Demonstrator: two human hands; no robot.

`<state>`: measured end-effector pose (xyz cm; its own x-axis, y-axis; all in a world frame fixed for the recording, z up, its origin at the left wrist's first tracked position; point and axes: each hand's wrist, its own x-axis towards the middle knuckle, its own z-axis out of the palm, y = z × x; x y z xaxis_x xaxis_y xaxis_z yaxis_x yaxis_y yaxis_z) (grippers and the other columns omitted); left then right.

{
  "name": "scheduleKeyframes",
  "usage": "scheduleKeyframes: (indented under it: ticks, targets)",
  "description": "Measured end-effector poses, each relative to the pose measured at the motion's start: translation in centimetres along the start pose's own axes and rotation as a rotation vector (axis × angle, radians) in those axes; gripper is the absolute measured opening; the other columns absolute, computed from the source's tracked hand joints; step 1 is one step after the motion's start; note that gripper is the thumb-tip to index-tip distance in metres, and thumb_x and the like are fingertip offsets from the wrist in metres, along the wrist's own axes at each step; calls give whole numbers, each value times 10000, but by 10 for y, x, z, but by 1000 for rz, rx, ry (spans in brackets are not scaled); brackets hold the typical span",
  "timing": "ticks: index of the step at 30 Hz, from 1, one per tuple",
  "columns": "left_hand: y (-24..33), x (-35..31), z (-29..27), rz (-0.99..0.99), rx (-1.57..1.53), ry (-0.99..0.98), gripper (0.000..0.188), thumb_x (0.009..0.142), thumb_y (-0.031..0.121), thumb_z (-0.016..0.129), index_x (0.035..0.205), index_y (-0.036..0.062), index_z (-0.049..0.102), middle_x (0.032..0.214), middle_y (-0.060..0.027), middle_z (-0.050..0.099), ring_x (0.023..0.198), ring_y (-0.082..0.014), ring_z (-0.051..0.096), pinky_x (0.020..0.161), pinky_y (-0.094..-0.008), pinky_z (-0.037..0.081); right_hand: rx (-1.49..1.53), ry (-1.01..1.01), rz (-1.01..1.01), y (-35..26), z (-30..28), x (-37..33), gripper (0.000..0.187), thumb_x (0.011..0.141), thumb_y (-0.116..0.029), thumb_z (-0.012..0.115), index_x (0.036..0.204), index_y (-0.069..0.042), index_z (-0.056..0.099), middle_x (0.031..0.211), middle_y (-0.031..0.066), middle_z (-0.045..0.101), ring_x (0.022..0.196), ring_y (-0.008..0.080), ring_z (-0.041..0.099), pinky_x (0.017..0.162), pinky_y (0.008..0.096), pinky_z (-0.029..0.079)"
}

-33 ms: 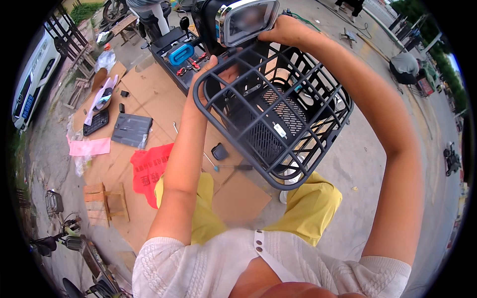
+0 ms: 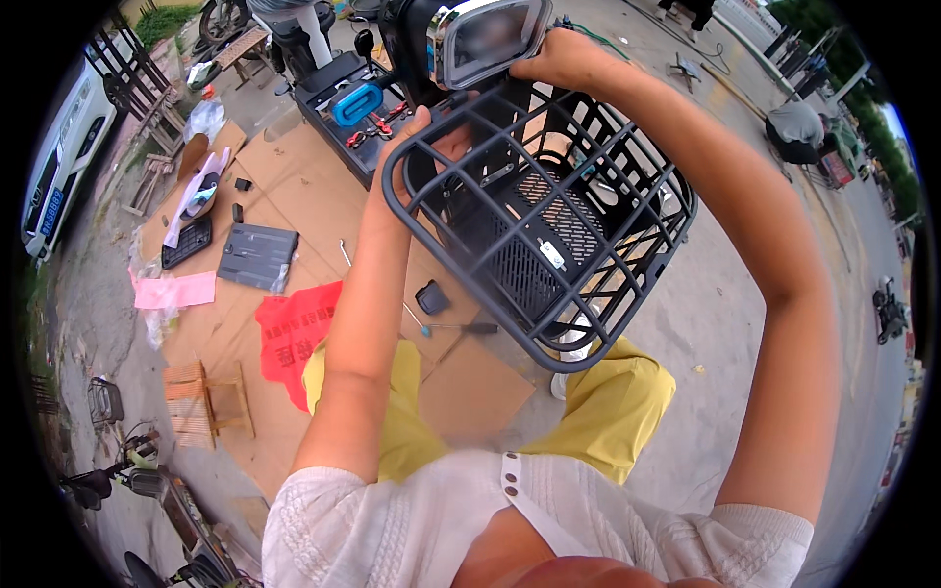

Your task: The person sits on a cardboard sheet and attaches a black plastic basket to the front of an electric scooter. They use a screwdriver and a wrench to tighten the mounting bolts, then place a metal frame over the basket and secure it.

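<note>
A black plastic-and-wire basket (image 2: 561, 365) is held tilted before me, against the front of an electric scooter (image 2: 407, 44). My left hand (image 2: 420, 142) is closed round the basket's left rim, its thumb up and its fingers partly behind the bars. At the far end, my right hand (image 2: 561, 59) is closed by the basket's upper edge, beside the rectangular headlight (image 2: 490, 44). Its fingertips are hidden behind the light and rim. Through the bars shows the perforated basket floor with a small white label (image 2: 552, 256).
On the scooter's footboard lie a blue loop-shaped object (image 2: 357, 104) and red-handled tools (image 2: 377, 127). Flattened cardboard (image 2: 294, 176) below bears a dark panel (image 2: 258, 257), a red bag (image 2: 289, 328) and a screwdriver (image 2: 475, 328). A small wooden stool (image 2: 191, 402) stands left; a white car (image 2: 69, 147) is farther off.
</note>
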<state>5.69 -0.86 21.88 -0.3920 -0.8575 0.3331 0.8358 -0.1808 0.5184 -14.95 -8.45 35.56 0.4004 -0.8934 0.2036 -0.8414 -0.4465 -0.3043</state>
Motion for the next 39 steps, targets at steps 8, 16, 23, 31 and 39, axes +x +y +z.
scheduleKeyframes:
  ticks: [8,16,23,31,39]
  targets:
    - [0,4,-7,62,210,14,557,957,409,553,1259,-59,553,965,-53,632,821,-101,566,679,-222,475,-144,58,127,-6,12,1,583,665,-516,678,807,49,708,806,228,685,802,357,681,757,398,539]
    - [0,3,-2,71,278,60,582,932,443,587,1225,-60,575,750,29,511,636,-40,421,513,-184,310,16,87,87,-3,18,-4,420,712,-342,692,972,-12,695,881,248,683,857,372,670,775,424,529]
    - [1,3,4,85,293,92,560,944,430,571,1213,-60,580,756,25,520,637,-32,426,532,-169,336,86,118,0,-7,11,-8,415,718,-317,681,989,-3,682,887,254,677,868,377,666,782,427,525]
    - [-3,7,4,93,306,162,536,949,404,581,1197,-71,572,772,-14,579,610,-28,466,528,-146,378,20,181,94,5,24,-5,360,714,-300,678,838,38,681,739,251,656,713,380,670,668,440,532]
    - [1,9,-8,0,185,41,617,964,452,545,1280,-76,502,672,52,366,577,-46,361,497,-192,291,-122,89,-10,11,12,-5,438,792,-348,598,826,80,681,759,272,651,771,410,658,749,437,525]
